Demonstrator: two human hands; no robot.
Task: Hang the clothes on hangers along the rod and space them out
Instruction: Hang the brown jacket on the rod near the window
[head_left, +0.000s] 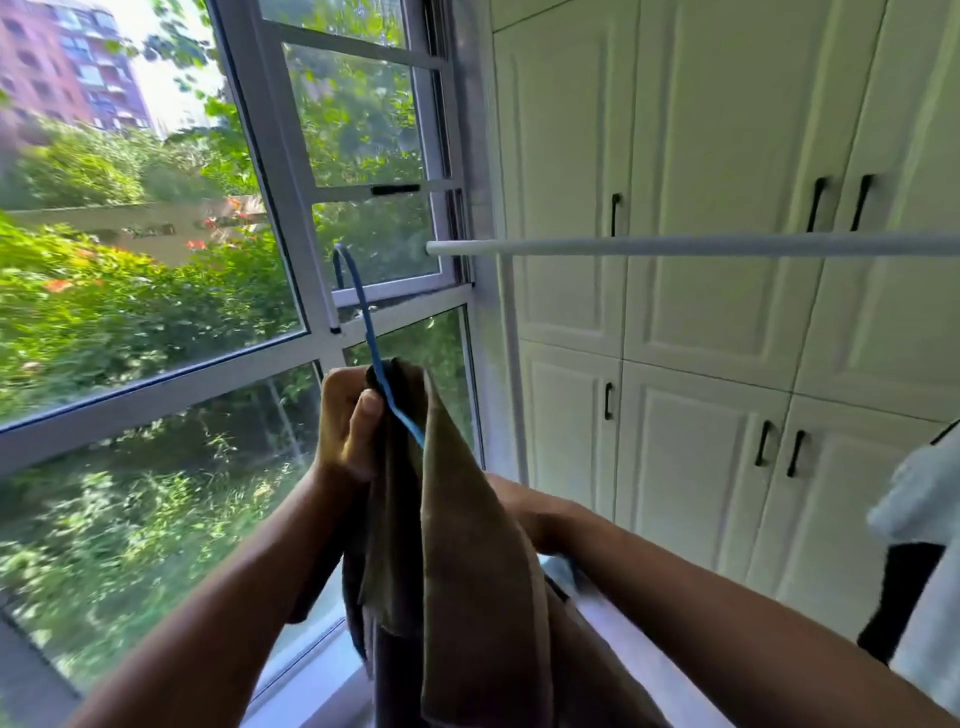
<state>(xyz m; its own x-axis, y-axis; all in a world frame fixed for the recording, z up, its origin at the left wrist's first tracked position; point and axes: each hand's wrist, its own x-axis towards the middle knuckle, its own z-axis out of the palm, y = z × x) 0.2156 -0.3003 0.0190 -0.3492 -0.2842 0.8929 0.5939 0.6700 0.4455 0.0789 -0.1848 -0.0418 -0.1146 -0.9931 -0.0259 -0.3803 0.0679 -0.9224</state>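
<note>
White cabinet doors (727, 208) with black handles are filling the wall off to the right of both hands, and a big window (291, 332) with leafy green outside is taking up everything to their left. So basically a balcony-type corner is being looked at here.

A brown garment (467, 545) is being held up in the middle, already draped over a blue hanger (371, 338). The left hand (348, 421) is being closed tight around the top of the fabric, right where the hanger neck is coming out, with the thumb pressed against the cloth. The blue hook is sticking up above that hand, tilted a bit toward the window, and it is not being rested on anything.

The right hand (524, 506) is mostly being hidden behind the hanging cloth, lower than the left hand and just to its right. Whether it is gripping anything can't be told, only the wrist and back of it are being shown.

The white rod (675, 245) is running horizontally above and to the right of both hands, well clear of the hook, with its free end pointing toward the window frame. Nothing is being hung on the visible stretch near that end.

Far right of the right arm, a pale garment (919, 519) is being glimpsed at the frame edge, with something dark below it, too cropped to say more.
</note>
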